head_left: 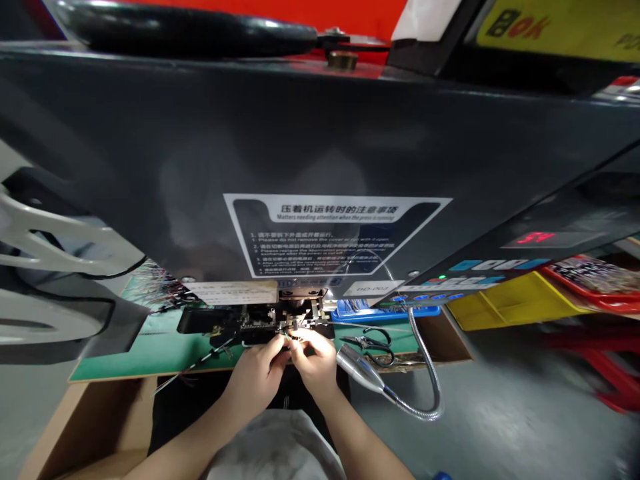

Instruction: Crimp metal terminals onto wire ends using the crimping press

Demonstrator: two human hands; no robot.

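Note:
Low in the head view, both my hands meet at the front of the crimping die (295,319) of a dark terminal press (190,133). My left hand (256,375) is closed in a pinch, its thumb and index finger on a thin wire (289,337). Close beside it, my right hand (317,365) pinches at the same spot, fingertips nearly touching the left ones. The wire's ends are too small to make out. A cable with a black sleeve (213,353) trails over the bench edge to the left of my hands.
Black-handled scissors (373,343) lie on the green bench mat (270,359), right of my hands. A lamp on a bendable neck (363,370) points at the die. Behind sits a blue tray (390,312); wire bundles (163,283) lie left. The press overhangs everything.

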